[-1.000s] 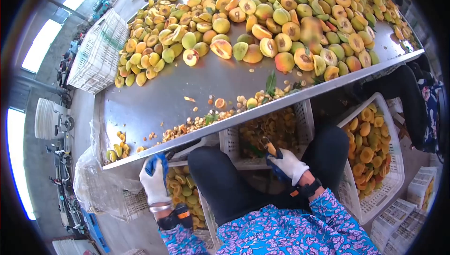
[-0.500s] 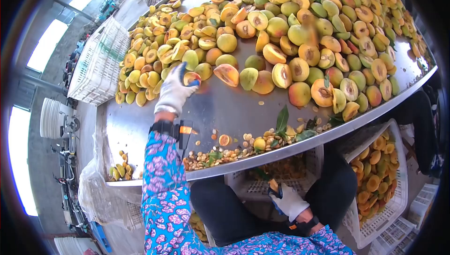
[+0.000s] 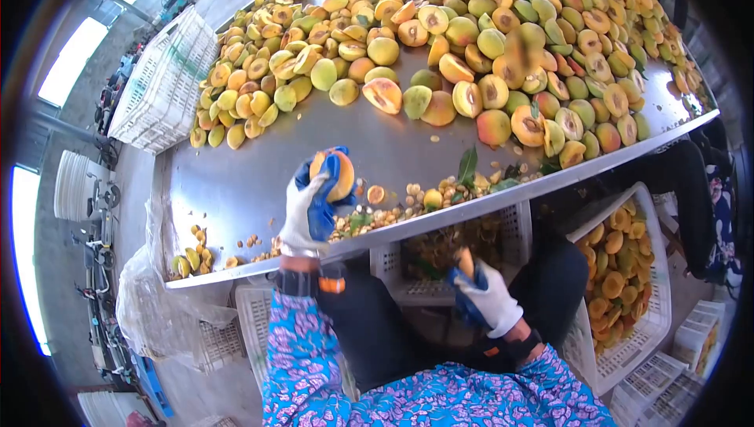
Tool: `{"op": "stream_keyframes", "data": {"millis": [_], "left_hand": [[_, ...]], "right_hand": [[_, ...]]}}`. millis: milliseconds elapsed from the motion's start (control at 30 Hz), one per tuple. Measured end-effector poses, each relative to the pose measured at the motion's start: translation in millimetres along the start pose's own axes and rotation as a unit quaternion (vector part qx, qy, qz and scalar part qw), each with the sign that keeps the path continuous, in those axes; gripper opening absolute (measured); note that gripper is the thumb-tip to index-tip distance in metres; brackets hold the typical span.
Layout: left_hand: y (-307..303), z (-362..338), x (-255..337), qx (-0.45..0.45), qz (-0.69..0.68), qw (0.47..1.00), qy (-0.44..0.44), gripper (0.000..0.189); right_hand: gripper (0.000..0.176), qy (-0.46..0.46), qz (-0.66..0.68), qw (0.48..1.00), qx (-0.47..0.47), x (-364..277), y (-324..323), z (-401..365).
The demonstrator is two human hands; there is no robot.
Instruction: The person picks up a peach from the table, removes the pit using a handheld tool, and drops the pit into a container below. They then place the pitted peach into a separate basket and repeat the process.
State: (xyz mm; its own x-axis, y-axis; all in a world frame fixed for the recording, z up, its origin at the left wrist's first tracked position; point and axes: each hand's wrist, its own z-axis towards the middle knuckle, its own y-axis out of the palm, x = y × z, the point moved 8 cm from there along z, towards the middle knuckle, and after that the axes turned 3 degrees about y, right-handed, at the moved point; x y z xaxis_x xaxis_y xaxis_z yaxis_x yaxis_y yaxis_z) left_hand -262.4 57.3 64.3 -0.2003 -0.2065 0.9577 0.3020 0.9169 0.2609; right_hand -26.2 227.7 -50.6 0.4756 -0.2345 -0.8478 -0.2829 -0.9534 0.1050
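Note:
My left hand, in a white and blue glove, is closed round a yellow-orange fruit above the near edge of the metal table. Over my lap, my right hand, gloved alike, grips a small tool by its tan handle; its blade cannot be made out. Halved and whole fruits lie heaped across the table's far side. Pits and scraps line its near edge, with green leaves among them.
Below the table edge stands a crate with fruit pieces; another crate of halves is at the right. A stack of white crates stands beyond the table's left side. Clear plastic sheeting hangs at the lower left. Another person's dark-clothed leg is at the right.
My left hand has come back from the heap toward the near edge with a fruit in its grasp. My right hand has risen slightly, and its tool points more upward.

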Motion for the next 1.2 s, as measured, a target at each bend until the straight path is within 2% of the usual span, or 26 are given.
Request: {"op": "stream_keyframes", "data": {"millis": [67, 133, 167, 200, 267, 300, 333, 367, 400, 467, 533, 667, 767, 900, 1000, 1033, 1067, 1133, 1167, 1200], "left_hand": [[17.5, -43.7, -18.6, 0.005, -0.169, 0.985, -0.045, 0.040], [32.8, -79.0, -44.9, 0.064, -0.303, 0.947, -0.086, 0.039], [48.7, -91.1, -52.6, 0.031, -0.401, 0.909, -0.110, 0.039], [54.4, -102.2, -64.9, 0.059, -0.431, 0.892, -0.124, 0.036], [64.3, -115.0, -74.8, -0.004, -0.414, 0.905, -0.100, 0.038], [67.9, -119.7, -69.1, -0.017, -0.320, 0.947, -0.033, 0.041], [66.1, -123.1, -61.9, -0.019, -0.151, 0.988, 0.033, 0.041], [65.8, -128.1, -53.7, -0.020, 0.025, 0.995, 0.099, 0.040], [66.9, -130.8, -50.7, -0.028, 0.008, 0.995, 0.099, 0.040], [69.0, -136.6, -44.6, -0.044, -0.027, 0.994, 0.100, 0.041], [71.4, -139.3, -60.5, -0.008, -0.250, 0.968, -0.017, 0.042], [72.7, -142.9, -69.5, -0.034, -0.282, 0.958, -0.041, 0.043], [65.5, -146.4, -86.0, 0.007, -0.290, 0.951, -0.105, 0.041], [60.4, -146.5, -102.7, 0.017, -0.309, 0.946, -0.100, 0.038], [56.7, -138.3, -112.9, 0.051, -0.312, 0.944, -0.098, 0.038], [57.3, -132.4, -108.3, 0.042, -0.293, 0.952, -0.078, 0.040], [62.4, -125.3, -98.7, -0.002, -0.363, 0.930, -0.057, 0.041], [56.4, -120.8, -86.3, 0.018, -0.361, 0.930, -0.069, 0.041], [58.2, -122.1, -79.1, 0.022, -0.366, 0.927, -0.074, 0.041], [59.4, -123.3, -75.5, 0.021, -0.356, 0.932, -0.067, 0.041]], "right_hand": [[0.021, 0.028, 0.094, 0.995, -0.008, -57.0, 10.2, -22.1], [0.021, -0.059, 0.156, 0.986, -0.014, -98.7, 23.2, -35.6], [0.022, -0.087, 0.110, 0.990, -0.015, -111.5, 29.7, -39.7], [0.024, -0.114, 0.063, 0.991, -0.015, -120.6, 36.1, -43.2], [0.031, -0.182, 0.003, 0.983, -0.012, -124.3, 46.5, -43.8], [0.035, -0.220, -0.041, 0.975, -0.004, -124.1, 49.5, -44.2], [0.038, -0.257, -0.084, 0.963, 0.007, -123.8, 52.5, -45.0], [0.040, -0.301, -0.145, 0.942, 0.027, -123.1, 52.7, -47.2], [0.042, -0.341, -0.204, 0.916, 0.048, -123.6, 54.1, -51.9], [0.046, -0.327, -0.244, 0.912, 0.043, -117.8, 55.7, -54.2], [0.048, -0.314, -0.289, 0.904, 0.035, -115.7, 59.2, -55.5], [0.050, -0.283, -0.380, 0.881, 0.005, -114.3, 65.0, -51.4], [0.049, -0.259, -0.429, 0.866, -0.003, -111.9, 69.5, -48.4], [0.045, -0.294, -0.444, 0.846, 0.025, -106.5, 71.0, -47.0], [0.038, -0.341, -0.403, 0.848, 0.033, -101.4, 67.1, -52.7], [0.034, -0.350, -0.366, 0.862, 0.032, -94.7, 63.1, -55.1], [0.033, -0.345, -0.363, 0.865, 0.031, -89.4, 58.5, -60.2], [0.032, -0.268, -0.341, 0.896, 0.091, -80.1, 37.6, -65.7], [0.031, -0.184, -0.358, 0.910, 0.097, -72.1, 28.4, -63.4], [0.032, -0.161, -0.339, 0.923, 0.082, -74.7, 30.0, -68.1]]}}
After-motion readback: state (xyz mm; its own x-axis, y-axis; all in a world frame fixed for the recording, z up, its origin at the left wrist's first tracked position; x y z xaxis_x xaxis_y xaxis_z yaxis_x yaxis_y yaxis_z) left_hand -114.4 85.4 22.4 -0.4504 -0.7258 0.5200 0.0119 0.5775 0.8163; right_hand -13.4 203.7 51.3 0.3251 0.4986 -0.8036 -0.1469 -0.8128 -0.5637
